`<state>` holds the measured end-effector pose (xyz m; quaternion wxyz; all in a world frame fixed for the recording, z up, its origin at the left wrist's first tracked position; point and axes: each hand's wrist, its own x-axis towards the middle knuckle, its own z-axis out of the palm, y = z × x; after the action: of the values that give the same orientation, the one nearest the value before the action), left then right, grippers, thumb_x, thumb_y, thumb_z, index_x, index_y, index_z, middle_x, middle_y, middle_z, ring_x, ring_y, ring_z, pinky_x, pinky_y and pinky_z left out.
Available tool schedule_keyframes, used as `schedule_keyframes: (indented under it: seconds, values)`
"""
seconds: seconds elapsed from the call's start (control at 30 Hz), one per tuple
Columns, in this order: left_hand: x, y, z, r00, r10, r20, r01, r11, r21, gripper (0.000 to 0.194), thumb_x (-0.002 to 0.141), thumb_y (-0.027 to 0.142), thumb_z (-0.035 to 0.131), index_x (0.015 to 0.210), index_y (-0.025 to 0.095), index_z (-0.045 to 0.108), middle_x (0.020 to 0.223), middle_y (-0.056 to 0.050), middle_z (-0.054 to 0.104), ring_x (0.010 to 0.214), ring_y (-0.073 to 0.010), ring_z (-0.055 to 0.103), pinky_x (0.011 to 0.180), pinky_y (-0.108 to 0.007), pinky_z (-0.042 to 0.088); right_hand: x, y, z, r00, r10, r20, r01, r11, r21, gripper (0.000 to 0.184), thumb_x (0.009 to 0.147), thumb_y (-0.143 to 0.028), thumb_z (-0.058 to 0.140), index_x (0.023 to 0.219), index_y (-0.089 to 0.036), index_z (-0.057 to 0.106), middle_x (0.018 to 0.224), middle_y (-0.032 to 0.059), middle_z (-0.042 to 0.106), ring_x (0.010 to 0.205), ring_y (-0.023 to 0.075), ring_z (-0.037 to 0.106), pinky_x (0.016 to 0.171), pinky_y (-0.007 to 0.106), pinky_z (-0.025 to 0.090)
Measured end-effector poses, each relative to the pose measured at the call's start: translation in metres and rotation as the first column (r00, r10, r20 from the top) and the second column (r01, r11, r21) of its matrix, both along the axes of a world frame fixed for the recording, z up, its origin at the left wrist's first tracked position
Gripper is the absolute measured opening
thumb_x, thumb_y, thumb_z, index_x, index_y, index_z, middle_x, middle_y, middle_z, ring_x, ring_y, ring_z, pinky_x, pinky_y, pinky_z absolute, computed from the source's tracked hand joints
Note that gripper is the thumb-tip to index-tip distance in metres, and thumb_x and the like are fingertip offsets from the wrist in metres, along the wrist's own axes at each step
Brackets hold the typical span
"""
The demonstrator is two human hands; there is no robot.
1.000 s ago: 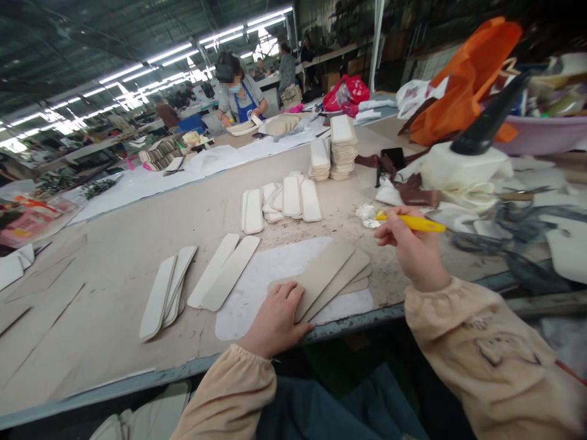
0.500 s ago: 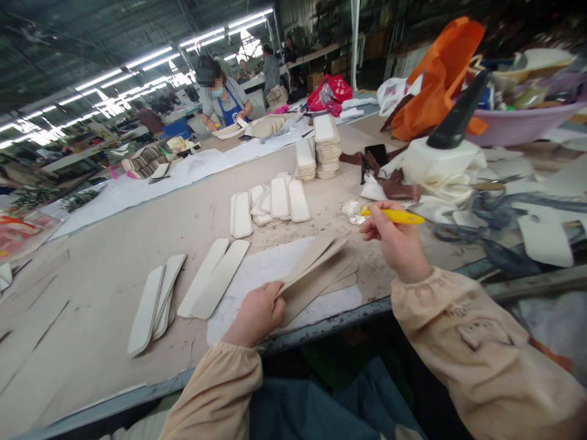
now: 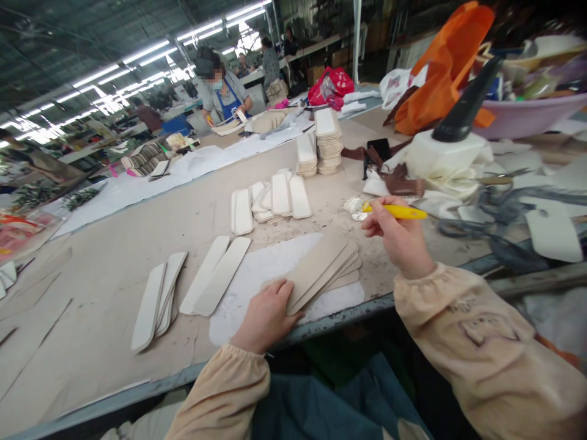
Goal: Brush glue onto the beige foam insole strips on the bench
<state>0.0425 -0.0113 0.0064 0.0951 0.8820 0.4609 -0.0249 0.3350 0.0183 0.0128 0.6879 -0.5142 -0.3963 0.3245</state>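
Observation:
My left hand [image 3: 268,311] holds the near end of a fanned stack of beige strips [image 3: 321,263], thumb at their lower edge. The strips have rounded ends and lie on a white sheet [image 3: 250,278] by the table edge. In my right hand [image 3: 401,235], closed, is a yellow-handled brush [image 3: 403,212]. Its tip is partly hidden beside a white, glue-like blob [image 3: 353,206] on the table. To the left lie overlapping pale strips [image 3: 222,278] and another small fan of strips [image 3: 156,305].
Shorter pale pieces [image 3: 280,194] lie farther back, before taller stacks [image 3: 329,146]. A white jug with a black spout [image 3: 449,153], grey scissors [image 3: 495,214], an orange bag [image 3: 440,67] and a purple basin [image 3: 532,113] crowd the right. A co-worker [image 3: 224,91] stands across the table.
The strip that my left hand held tilted up now lies flat on the fanned stack. My left hand has moved slightly right. The right hand keeps the brush in nearly the same place.

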Motion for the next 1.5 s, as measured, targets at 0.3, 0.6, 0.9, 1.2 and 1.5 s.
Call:
schedule_keyframes:
  seconds: [0.3,0.6,0.9,1.2,1.5]
  values:
    - [0.024,0.002,0.013,0.984,0.027,-0.175,-0.025,1.000,0.013,0.048,0.073,0.045,0.064,0.110,0.017,0.053,0.121,-0.016,0.056,0.117,-0.0349,0.051,0.097,-0.045,0.042,-0.003,0.000,0.004,1.000,0.004,-0.018,-0.004,1.000,-0.017,0.035,0.080,-0.053,0.065,0.091,-0.021,0.053,0.061,-0.0038,0.062,0.048,0.0087,0.055,0.047,0.019,0.047]
    - [0.048,0.044,-0.001,0.990,0.093,-0.102,-0.100,0.993,-0.067,0.068,0.072,0.055,0.065,0.123,0.016,0.043,0.118,-0.014,0.055,0.115,-0.0301,0.050,0.095,-0.039,0.041,0.001,0.002,0.003,1.000,0.008,-0.007,-0.008,1.000,0.003,0.032,0.082,-0.051,0.063,0.092,-0.022,0.053,0.063,-0.0035,0.062,0.052,0.0096,0.056,0.050,0.020,0.048]
    - [0.054,0.053,0.009,0.970,0.047,-0.239,-0.098,0.974,-0.205,0.080,0.045,0.058,0.080,0.107,0.017,0.051,0.111,-0.012,0.055,0.106,-0.0311,0.055,0.087,-0.037,0.045,0.001,0.004,0.004,1.000,0.003,0.013,-0.003,1.000,-0.016,0.032,0.082,-0.051,0.063,0.092,-0.022,0.053,0.062,-0.0038,0.062,0.048,0.0088,0.055,0.048,0.020,0.047]
    - [0.049,0.049,0.025,0.972,-0.014,-0.235,-0.076,0.925,-0.371,0.052,0.059,0.046,0.078,0.096,0.022,0.050,0.090,-0.004,0.065,0.088,-0.0269,0.063,0.066,-0.031,0.045,0.002,0.003,0.004,0.999,-0.019,0.029,0.020,1.000,-0.008,0.033,0.083,-0.053,0.061,0.092,-0.021,0.053,0.062,-0.0035,0.062,0.048,0.0091,0.056,0.048,0.020,0.047]
    - [0.047,0.031,0.041,0.982,-0.001,-0.191,0.056,0.957,0.286,0.020,0.085,0.007,0.040,0.093,0.018,0.054,0.098,-0.009,0.058,0.096,-0.0260,0.055,0.081,-0.038,0.043,0.007,0.005,0.005,0.992,-0.130,-0.007,0.130,0.987,0.095,0.029,0.085,-0.048,0.060,0.092,-0.021,0.052,0.063,-0.0036,0.061,0.050,0.0089,0.055,0.048,0.019,0.047]
